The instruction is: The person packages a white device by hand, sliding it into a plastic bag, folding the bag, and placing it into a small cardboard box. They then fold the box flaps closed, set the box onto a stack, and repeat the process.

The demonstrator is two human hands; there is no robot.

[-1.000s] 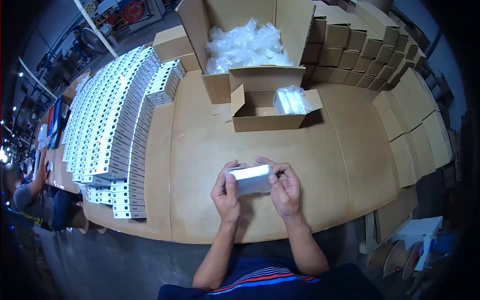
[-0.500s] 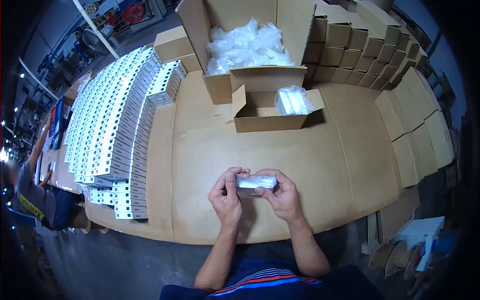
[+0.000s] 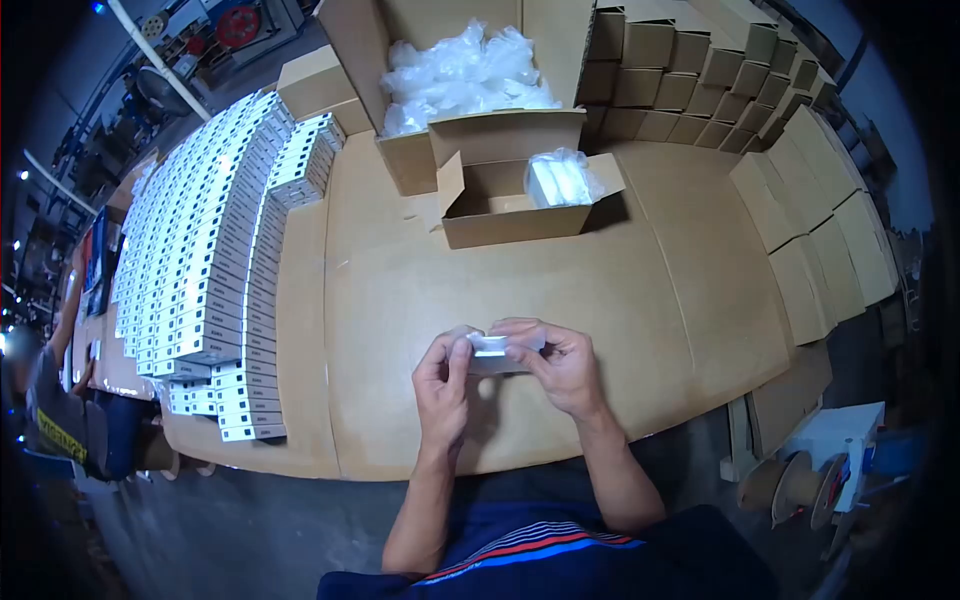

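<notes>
Between my two hands, above the near part of the table, is a small white box in a clear plastic bag. My left hand pinches its left end, thumb on top. On the right side, my right hand grips the plastic with thumb and fingers. Loose film shows around the box, and its underside is hidden. Farther off stands an open brown carton with wrapped white boxes at its right end.
Stacked small white boxes fill the table's left side. Behind the carton, a large box holds clear plastic bags. Brown cartons are piled at the back right, others along the right edge. A person sits at far left.
My fingers have shifted on the plastic, and the film is drawn more tightly around the box. The whole view has moved slightly, so the table items appear farther left and higher.
</notes>
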